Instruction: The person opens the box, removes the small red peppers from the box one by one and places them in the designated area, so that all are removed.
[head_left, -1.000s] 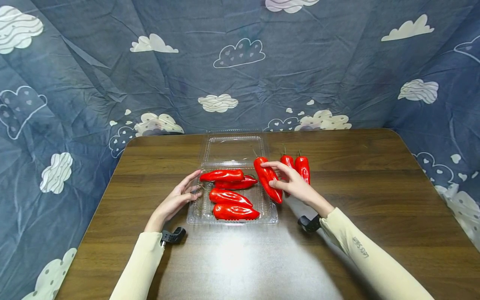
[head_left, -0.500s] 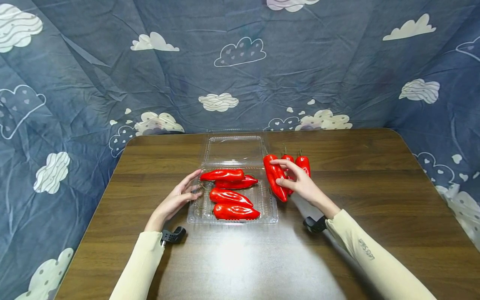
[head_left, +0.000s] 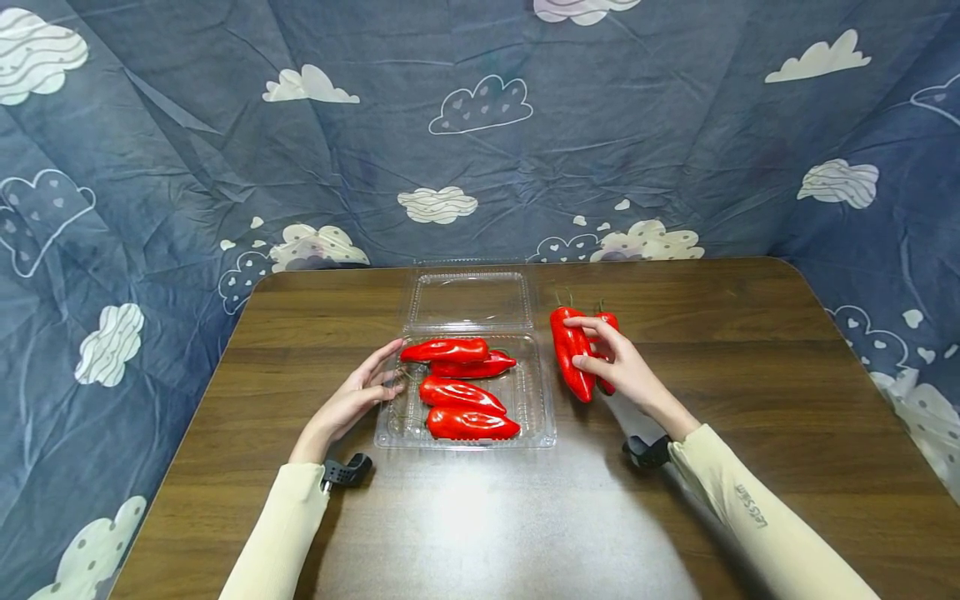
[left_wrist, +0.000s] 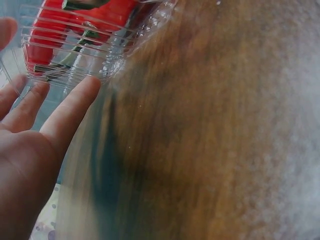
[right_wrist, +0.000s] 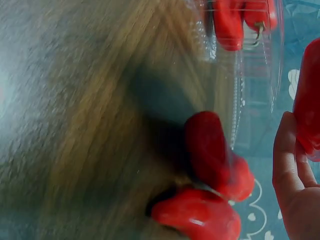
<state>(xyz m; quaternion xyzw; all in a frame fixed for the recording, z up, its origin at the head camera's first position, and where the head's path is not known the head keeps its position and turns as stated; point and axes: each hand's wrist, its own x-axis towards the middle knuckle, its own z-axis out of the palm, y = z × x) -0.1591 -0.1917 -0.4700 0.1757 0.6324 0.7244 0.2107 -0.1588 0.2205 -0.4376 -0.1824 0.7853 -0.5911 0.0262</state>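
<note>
My right hand (head_left: 618, 371) grips a long red pepper (head_left: 572, 354) just right of the clear plastic box (head_left: 549, 417). In the right wrist view that pepper (right_wrist: 311, 100) is held off the table, above two others. One loose pepper (head_left: 609, 319) shows partly behind the right hand; the held pepper and fingers mostly hide the other in the head view. Several red peppers (head_left: 461, 393) lie crosswise inside the box. At the box's left wall, my left hand (head_left: 348, 408) rests its extended fingertips (left_wrist: 90, 85) against the plastic or very close to it.
The box's clear lid (head_left: 471, 300) lies folded back toward the far table edge. A wooden table (head_left: 735, 358) carries everything. Behind it hangs a blue cloth (head_left: 600, 150) with cloud prints. Each wrist wears a black band (head_left: 347, 472).
My right hand has moved right with the held pepper, from over the box's right edge to beside the loose peppers. The left hand and the boxed peppers stay put.
</note>
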